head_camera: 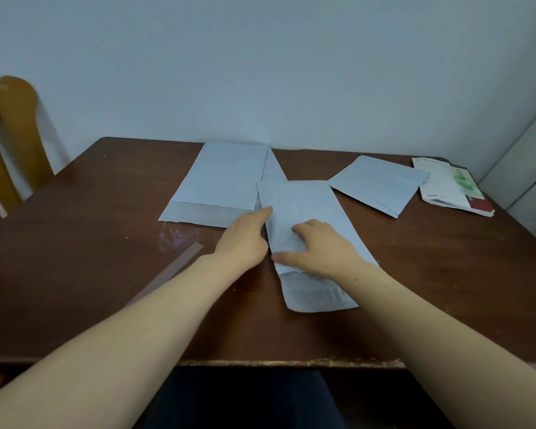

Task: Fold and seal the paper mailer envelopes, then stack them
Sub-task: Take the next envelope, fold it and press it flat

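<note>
A pale grey paper mailer envelope [304,212] is laid lengthwise at the middle of a dark brown wooden table [75,243], its flap [317,292] opened out flat toward the near edge. The right hand [322,246] is pressed palm-down on the envelope's lower body, the fingers spread and flat, nothing being gripped. The left hand [245,236] is set at the envelope's left edge, the fingers extended with the index fingertip touching the paper near the upper left side; it too is open and holds nothing.

Behind and to the left, a larger envelope [226,178] is seen lying flat with its flap unfolded toward the viewer; its right edge is partly overlapped by the far corner of the central envelope, and another sheet is partly hidden beneath it on the right. To the right, well apart from the hands, a third envelope [381,184] lies at an angle. Beyond it, near the table's far right corner, a small stack of printed papers [446,187] with green and red markings is seen; the print cannot be read.

A thin translucent strip [180,261] lies on the table left of the left forearm, beside a shiny smeared patch [174,236]. A wooden chair [10,134] stands at the table's left side, against the pale wall [260,57].
</note>
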`<state>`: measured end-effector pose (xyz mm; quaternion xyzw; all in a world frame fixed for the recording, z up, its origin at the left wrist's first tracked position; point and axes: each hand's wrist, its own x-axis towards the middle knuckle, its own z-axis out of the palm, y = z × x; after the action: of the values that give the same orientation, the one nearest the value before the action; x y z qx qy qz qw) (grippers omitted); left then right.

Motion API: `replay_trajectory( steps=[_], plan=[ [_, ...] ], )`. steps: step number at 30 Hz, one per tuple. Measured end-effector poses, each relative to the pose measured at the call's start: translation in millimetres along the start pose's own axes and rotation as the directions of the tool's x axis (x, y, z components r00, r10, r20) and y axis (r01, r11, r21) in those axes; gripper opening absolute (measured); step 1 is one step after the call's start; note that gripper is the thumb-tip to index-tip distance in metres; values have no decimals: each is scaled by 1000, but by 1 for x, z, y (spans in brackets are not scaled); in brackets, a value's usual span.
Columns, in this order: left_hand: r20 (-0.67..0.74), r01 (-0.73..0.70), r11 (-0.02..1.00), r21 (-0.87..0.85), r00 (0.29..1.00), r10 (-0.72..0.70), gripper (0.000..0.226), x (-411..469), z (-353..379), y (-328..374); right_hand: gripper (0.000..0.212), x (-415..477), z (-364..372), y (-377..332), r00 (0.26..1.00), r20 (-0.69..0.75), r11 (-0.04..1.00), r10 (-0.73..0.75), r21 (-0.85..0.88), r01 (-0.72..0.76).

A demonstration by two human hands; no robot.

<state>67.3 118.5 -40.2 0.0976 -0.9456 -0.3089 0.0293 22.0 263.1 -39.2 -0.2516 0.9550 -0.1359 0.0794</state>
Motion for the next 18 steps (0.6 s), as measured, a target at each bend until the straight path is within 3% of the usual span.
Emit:
replay_trajectory(
  steps=[5,9,11,13,16,18],
  plan=[
    [88,-128,991,40,988,125,69,-5,8,5,39,-6,0,3,999,-17,991,-48,-128,45],
    [240,-163,984,79,961,140,62,-8,11,9,29,-15,-10,11,999,22,999,-43,-25,44],
    [247,-182,977,107,957,151,55,-9,10,11,22,-18,-19,24,999,-29,999,33,31,-32],
    [196,-188,977,96,966,167,51,-10,8,15,32,-20,-28,42,981,-100,986,164,-1,-165],
    [226,-248,955,164,952,208,46,-11,9,19,47,-19,-33,65,932,-34,931,362,-34,-363],
    [279,-270,940,208,938,208,44,-10,11,19,55,-15,-31,70,913,11,909,407,93,-406]
  ],
)
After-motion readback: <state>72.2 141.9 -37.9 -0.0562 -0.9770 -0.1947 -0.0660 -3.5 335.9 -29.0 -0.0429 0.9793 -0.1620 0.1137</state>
